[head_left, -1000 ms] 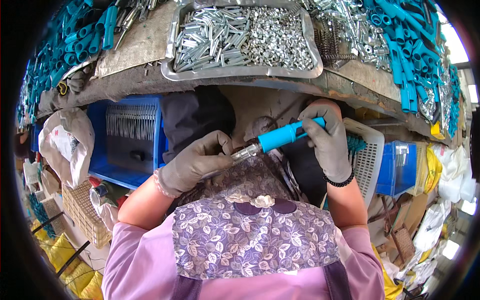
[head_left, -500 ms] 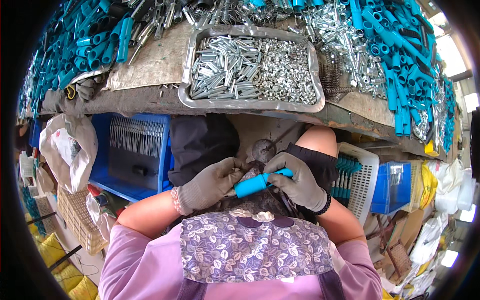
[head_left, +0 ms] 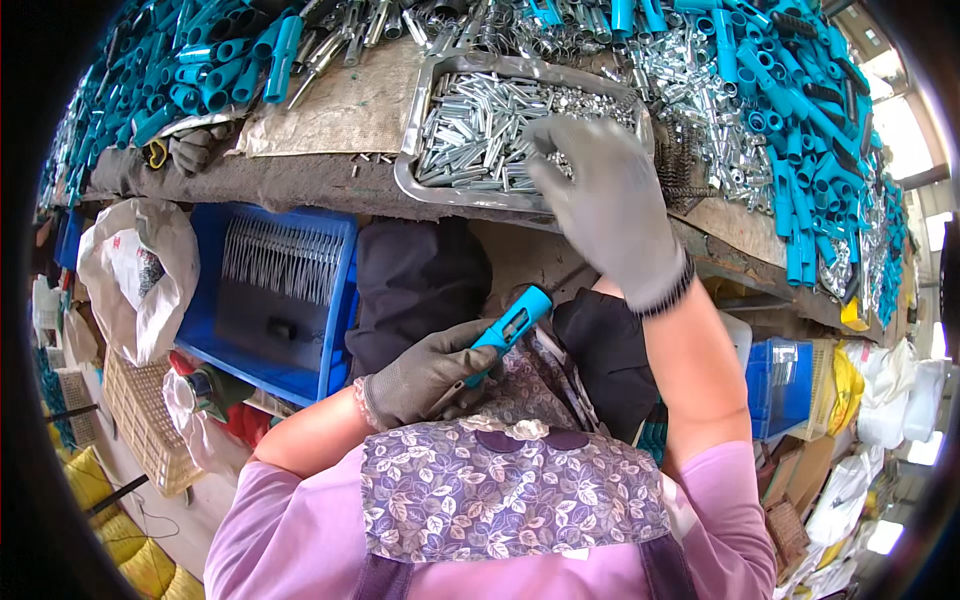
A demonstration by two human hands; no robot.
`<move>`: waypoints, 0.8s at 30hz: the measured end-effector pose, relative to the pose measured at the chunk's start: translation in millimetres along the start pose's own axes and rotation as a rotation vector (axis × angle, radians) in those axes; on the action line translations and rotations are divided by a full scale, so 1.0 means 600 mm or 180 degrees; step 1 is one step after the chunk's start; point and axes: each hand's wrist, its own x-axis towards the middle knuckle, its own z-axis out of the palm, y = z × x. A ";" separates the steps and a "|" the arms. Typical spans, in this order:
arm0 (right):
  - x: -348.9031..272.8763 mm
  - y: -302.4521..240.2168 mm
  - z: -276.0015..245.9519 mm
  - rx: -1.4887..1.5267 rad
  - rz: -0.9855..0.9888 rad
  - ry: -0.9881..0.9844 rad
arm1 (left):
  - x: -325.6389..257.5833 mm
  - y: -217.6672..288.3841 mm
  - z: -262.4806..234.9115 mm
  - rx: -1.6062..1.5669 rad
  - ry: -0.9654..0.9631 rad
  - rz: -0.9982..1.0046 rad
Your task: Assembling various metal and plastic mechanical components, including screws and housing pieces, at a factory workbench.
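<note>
My gloved left hand [head_left: 430, 375] is wrapped round a teal plastic tube [head_left: 515, 322] above my lap. The tube tilts up to the right, its round mouth uppermost and a long slot in its side facing up. My gloved right hand [head_left: 605, 195] is over the right part of a metal tray [head_left: 407, 155] on the bench. It is smeared by motion, and whether its fingers hold anything cannot be made out. Thin metal pins [head_left: 478, 125] fill the tray's left part. Small shiny metal pieces [head_left: 575, 103] lie to the right, partly hidden by that hand.
Heaps of teal tubes [head_left: 215, 75] cover the bench's left, with more teal parts [head_left: 800, 130] at the right. Loose metal fittings [head_left: 690, 115] and springs [head_left: 685, 165] lie beside the tray. Below stand a blue crate [head_left: 325, 345] of wire-like parts and a white sack [head_left: 135, 290].
My right hand has left the teal tube and moved up and away to the tray. My left hand keeps the tube, now turned more upright with its slot showing.
</note>
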 end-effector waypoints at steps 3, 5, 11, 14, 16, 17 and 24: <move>0.033 0.013 0.029 0.0040 0.0643 -0.0833 | -0.012 0.003 0.003 0.0025 0.0105 0.0008; 0.030 -0.005 0.028 0.0042 0.0673 -0.0788 | -0.015 0.002 0.000 0.0067 0.0279 0.0199; 0.013 -0.006 0.028 0.0966 0.0710 0.0084 | -0.025 0.020 -0.001 0.0198 0.0585 0.0250; -0.025 -0.055 -0.028 0.1448 0.0784 0.0018 | -0.028 0.011 -0.019 0.0193 0.0598 0.0273; -0.073 -0.063 -0.027 0.1757 0.0533 -0.0392 | -0.024 0.006 -0.027 0.0221 0.0561 0.0428; -0.098 -0.072 -0.022 0.1827 0.0768 -0.0483 | -0.026 0.015 -0.023 0.0080 0.0482 0.0287; -0.190 -0.103 0.034 0.1843 0.1089 -0.0331 | -0.013 0.013 -0.013 0.0000 0.0513 0.0196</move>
